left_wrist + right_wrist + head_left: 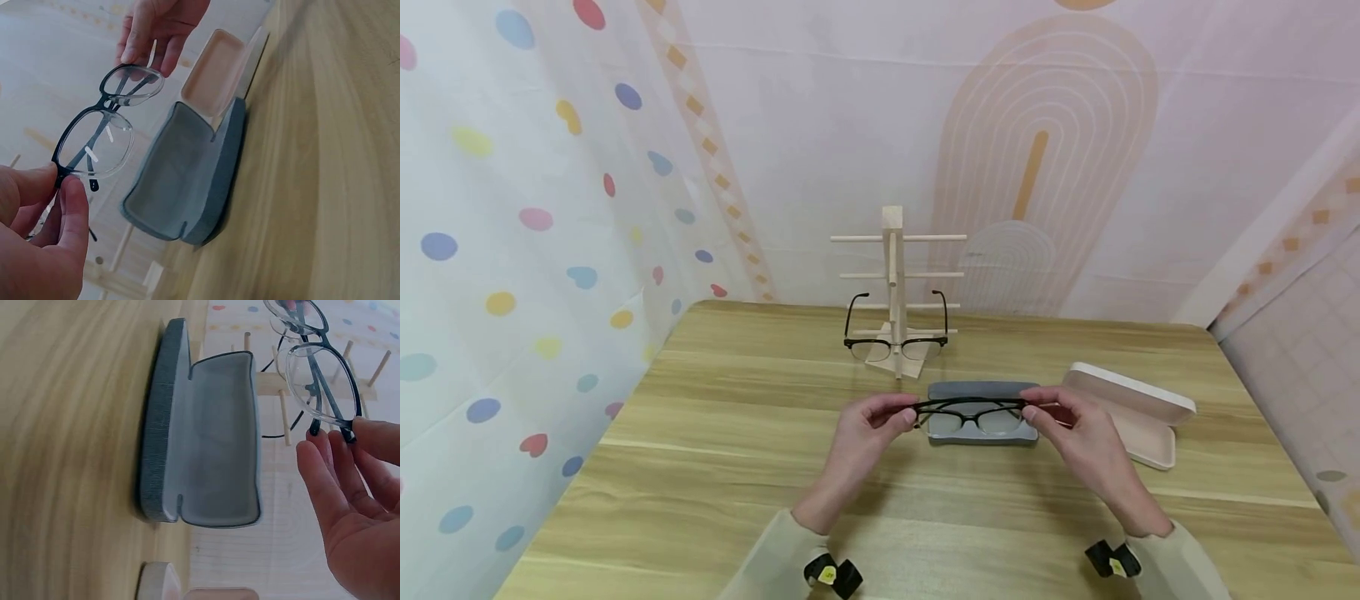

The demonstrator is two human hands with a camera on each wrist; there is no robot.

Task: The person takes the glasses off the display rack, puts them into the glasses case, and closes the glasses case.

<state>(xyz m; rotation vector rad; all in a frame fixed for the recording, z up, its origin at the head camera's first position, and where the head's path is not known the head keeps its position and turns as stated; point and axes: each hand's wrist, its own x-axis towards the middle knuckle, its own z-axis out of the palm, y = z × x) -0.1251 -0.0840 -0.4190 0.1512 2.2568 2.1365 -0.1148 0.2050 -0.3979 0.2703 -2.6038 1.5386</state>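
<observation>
Both hands hold a pair of black-rimmed eyeglasses (972, 419), one at each end of the frame. My left hand (867, 433) pinches its left corner between thumb and fingers; my right hand (1086, 440) pinches the right corner. In the left wrist view the temples cross behind the clear lenses, folded in. Beneath the glasses, an open grey glasses case (983, 389) lies on the table, its pale lining bare in the right wrist view. The glasses are raised above this case and partly cover it in the head view.
A wooden display stand (892, 218) with several rods rises at the back, a second pair of eyeglasses (848, 342) hanging low on it. To the right lies an open cream-and-pink glasses case (1157, 446). A patterned curtain (805, 150) hangs behind the wooden table (700, 475).
</observation>
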